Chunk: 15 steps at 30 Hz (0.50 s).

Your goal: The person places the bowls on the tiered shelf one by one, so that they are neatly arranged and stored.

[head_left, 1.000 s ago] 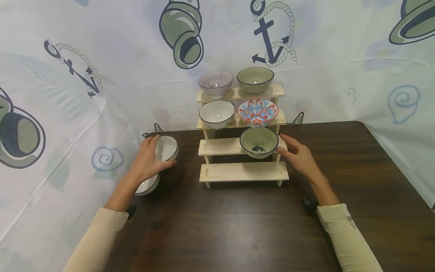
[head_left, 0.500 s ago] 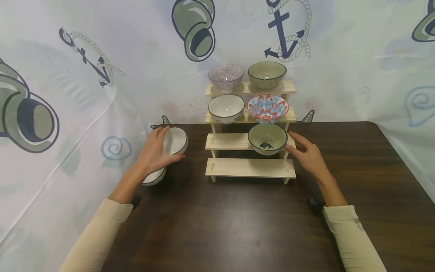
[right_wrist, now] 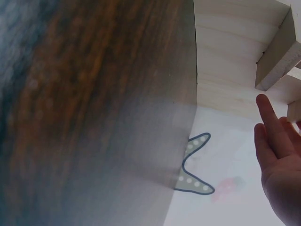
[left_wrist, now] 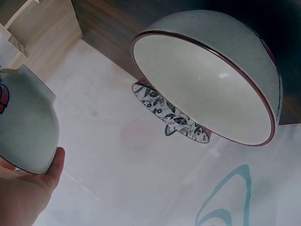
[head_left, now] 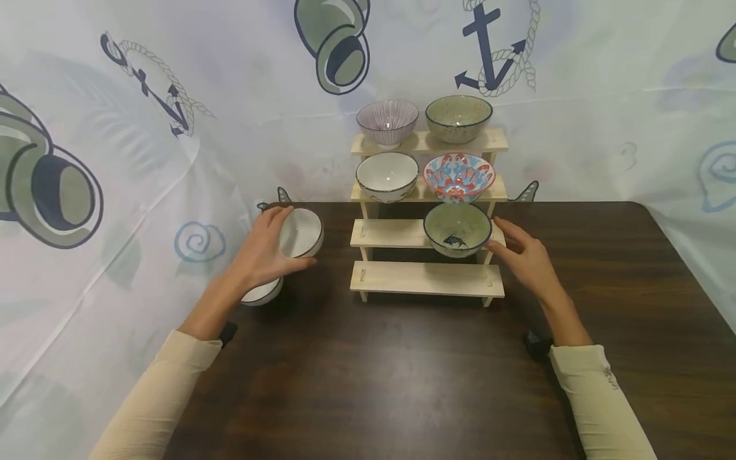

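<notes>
My left hand (head_left: 266, 252) holds a white bowl (head_left: 306, 233) with a dark rim, its thumb in front and its fingers behind. In the left wrist view this bowl (left_wrist: 28, 125) shows a pale outer wall with a red mark at the frame's left edge. On the right, my right hand (head_left: 526, 259) has its thumb and fingers at the side of a green bowl (head_left: 457, 218) with a dark fish inside. That bowl sits on the third tier of a wooden stand (head_left: 425, 279). In the right wrist view the bowl is out of sight.
Another white bowl (head_left: 262, 294) stands partly behind my left wrist. A floral-patterned bowl (left_wrist: 169, 113) shows beyond it. Upper tiers bear a striped bowl (head_left: 388, 121), a speckled green bowl (head_left: 459, 118), a white bowl (head_left: 386, 174) and a red-blue bowl (head_left: 459, 176). Patterned cloth (head_left: 230, 76) hangs behind.
The head view has shifted, so the whole scene sits higher and farther right. Both hands keep their places at their bowls.
</notes>
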Each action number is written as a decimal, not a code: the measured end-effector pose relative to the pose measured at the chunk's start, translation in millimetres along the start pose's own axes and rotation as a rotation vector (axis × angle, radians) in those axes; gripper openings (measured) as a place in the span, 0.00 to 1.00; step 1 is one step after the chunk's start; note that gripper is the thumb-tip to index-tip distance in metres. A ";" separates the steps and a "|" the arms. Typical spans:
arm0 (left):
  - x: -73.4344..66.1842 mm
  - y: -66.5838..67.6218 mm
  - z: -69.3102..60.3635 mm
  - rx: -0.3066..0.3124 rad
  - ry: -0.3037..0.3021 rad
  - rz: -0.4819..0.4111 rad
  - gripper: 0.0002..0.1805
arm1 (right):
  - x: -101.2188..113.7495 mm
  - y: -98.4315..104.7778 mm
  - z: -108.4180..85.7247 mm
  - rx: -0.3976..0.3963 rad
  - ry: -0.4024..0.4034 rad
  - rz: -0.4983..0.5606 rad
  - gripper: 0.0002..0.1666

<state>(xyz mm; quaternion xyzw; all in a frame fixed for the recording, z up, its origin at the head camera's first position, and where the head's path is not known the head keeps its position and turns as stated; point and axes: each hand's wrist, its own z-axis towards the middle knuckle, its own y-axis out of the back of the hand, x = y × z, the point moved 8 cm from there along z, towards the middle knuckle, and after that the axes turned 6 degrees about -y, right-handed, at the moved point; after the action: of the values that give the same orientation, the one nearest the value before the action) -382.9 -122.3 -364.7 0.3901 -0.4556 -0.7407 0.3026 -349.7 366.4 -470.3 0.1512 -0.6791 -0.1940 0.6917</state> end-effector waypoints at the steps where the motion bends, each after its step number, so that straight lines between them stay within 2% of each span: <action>1: -1.7 0.8 -0.4 -0.004 -0.010 0.000 0.64 | -0.2 0.1 0.0 0.000 -0.004 0.000 0.41; 9: -10.7 2.6 -3.3 0.007 -0.017 0.004 0.65 | 2.1 -0.7 -1.9 0.007 0.006 -0.004 0.40; 15: -23.3 6.1 -1.8 0.011 -0.048 -0.015 0.65 | 3.7 0.9 -3.4 -0.004 0.021 -0.011 0.40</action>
<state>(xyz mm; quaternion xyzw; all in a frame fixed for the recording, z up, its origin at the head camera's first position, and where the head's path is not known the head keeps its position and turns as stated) -368.9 -106.8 -352.5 0.3773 -0.4637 -0.7496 0.2842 -346.2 365.3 -466.7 0.1556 -0.6705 -0.1976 0.6980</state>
